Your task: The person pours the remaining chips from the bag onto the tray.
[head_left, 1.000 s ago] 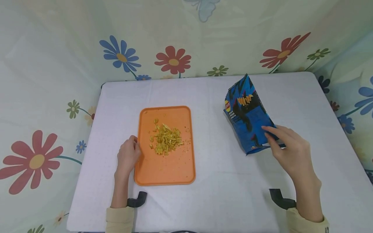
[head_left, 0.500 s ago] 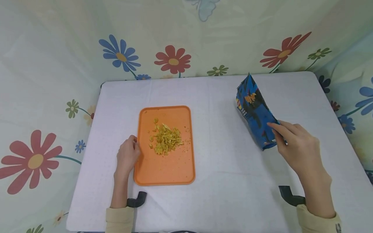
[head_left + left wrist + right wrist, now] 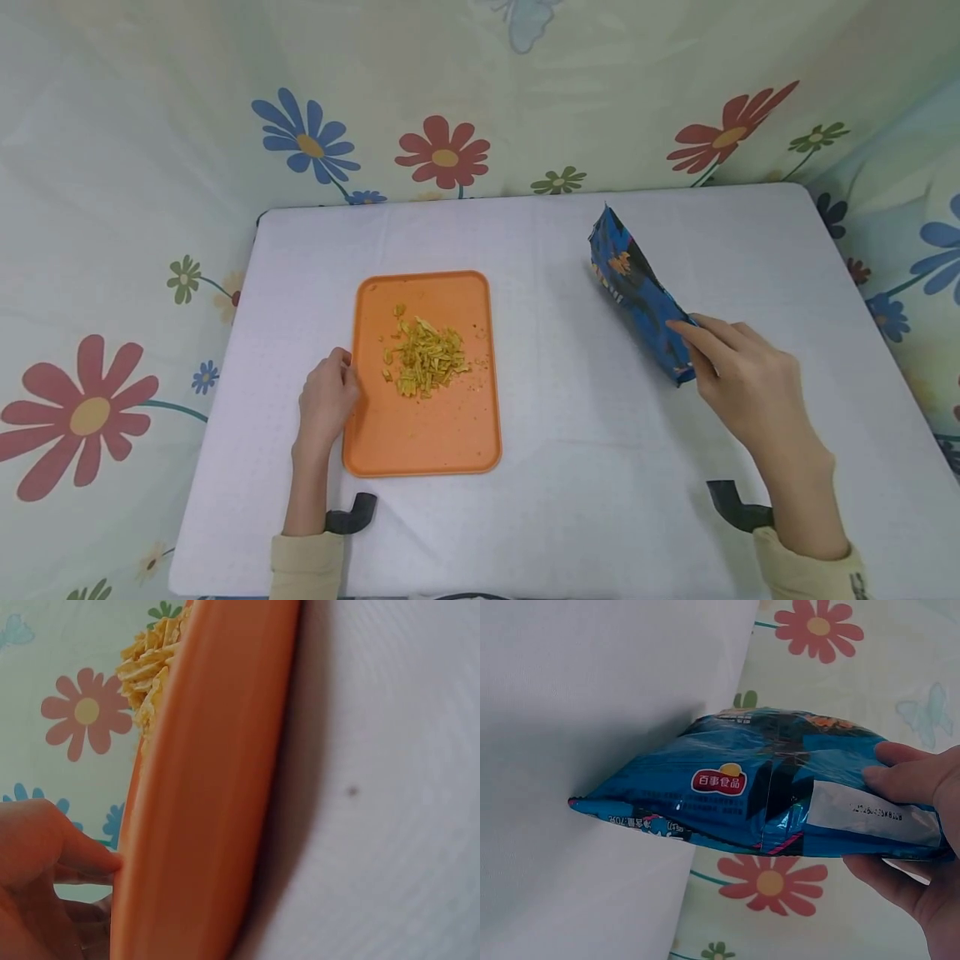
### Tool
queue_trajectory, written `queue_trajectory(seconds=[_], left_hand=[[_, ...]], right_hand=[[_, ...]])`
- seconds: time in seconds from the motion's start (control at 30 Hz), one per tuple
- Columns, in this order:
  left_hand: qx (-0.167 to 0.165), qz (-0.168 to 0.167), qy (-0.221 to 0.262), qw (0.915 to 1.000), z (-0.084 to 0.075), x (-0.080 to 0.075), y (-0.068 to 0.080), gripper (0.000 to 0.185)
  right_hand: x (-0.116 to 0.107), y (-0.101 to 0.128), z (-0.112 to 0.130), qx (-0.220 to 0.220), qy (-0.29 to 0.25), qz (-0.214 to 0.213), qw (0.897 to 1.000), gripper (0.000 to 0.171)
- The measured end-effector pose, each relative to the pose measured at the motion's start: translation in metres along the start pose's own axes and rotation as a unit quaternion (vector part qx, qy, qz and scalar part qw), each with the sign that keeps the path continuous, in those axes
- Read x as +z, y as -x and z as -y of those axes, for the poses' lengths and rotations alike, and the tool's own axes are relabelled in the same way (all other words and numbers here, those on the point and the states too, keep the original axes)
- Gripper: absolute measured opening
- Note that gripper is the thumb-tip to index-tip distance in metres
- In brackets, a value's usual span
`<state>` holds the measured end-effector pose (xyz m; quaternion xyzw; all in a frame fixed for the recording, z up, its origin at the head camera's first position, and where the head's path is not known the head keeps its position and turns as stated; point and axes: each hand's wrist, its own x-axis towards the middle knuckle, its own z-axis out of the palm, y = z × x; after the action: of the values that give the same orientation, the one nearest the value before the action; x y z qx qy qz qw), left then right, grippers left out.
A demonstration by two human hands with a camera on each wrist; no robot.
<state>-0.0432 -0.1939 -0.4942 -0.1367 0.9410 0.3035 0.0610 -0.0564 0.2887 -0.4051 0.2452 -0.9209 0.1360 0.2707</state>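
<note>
My right hand point(image 3: 753, 387) pinches the near right edge of a blue and black chip bag point(image 3: 637, 292), thumb on one side and fingers on the other. The bag tilts above the white table with its narrow side up; in the right wrist view, a white label strip point(image 3: 874, 811) lies beside the fingers. At the left edge of an orange tray point(image 3: 420, 442), my left hand point(image 3: 327, 400) holds the rim with its fingers curled. A pile of yellow chip strips point(image 3: 427, 358) and crumbs lies on the tray. In the left wrist view, the tray's side point(image 3: 217, 772) hides part of the pile.
A white cloth covers the table point(image 3: 555, 500). A flower-printed curtain point(image 3: 600, 100) hangs along the back and both sides. Black curved mounts point(image 3: 352, 514) sit at both wrists.
The right hand moved right with the chip bag, then back left, and turned the bag so its printed front shows narrower. The left hand and the tray stayed in place.
</note>
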Motion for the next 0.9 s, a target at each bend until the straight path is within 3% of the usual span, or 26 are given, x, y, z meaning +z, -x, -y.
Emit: queue_trajectory(seconds=[0.1,0.3,0.6,0.8,0.9], left_hand=[[0.000,-0.001,0.000,1.0000,0.000,0.000,0.000,0.020],[-0.004,-0.002,-0.002,1.0000,0.000,0.000,0.001,0.019],[0.003,-0.006,-0.004,1.0000,0.001,0.001,0.002,0.021],[0.004,-0.010,-0.001,0.9999,0.002,0.003,0.001,0.019],[0.001,-0.008,0.000,1.0000,0.002,0.003,0.001,0.019]], right_hand=[[0.000,0.000,0.001,-0.012,0.001,0.009,1.000,0.031],[0.006,-0.002,0.002,-0.036,-0.039,-0.014,0.998,0.030],[0.016,-0.002,0.008,-0.051,-0.073,0.029,0.996,0.016],[0.023,-0.003,0.015,-0.047,-0.110,0.036,0.992,0.030],[0.026,-0.003,0.018,-0.046,-0.114,0.049,0.991,0.016]])
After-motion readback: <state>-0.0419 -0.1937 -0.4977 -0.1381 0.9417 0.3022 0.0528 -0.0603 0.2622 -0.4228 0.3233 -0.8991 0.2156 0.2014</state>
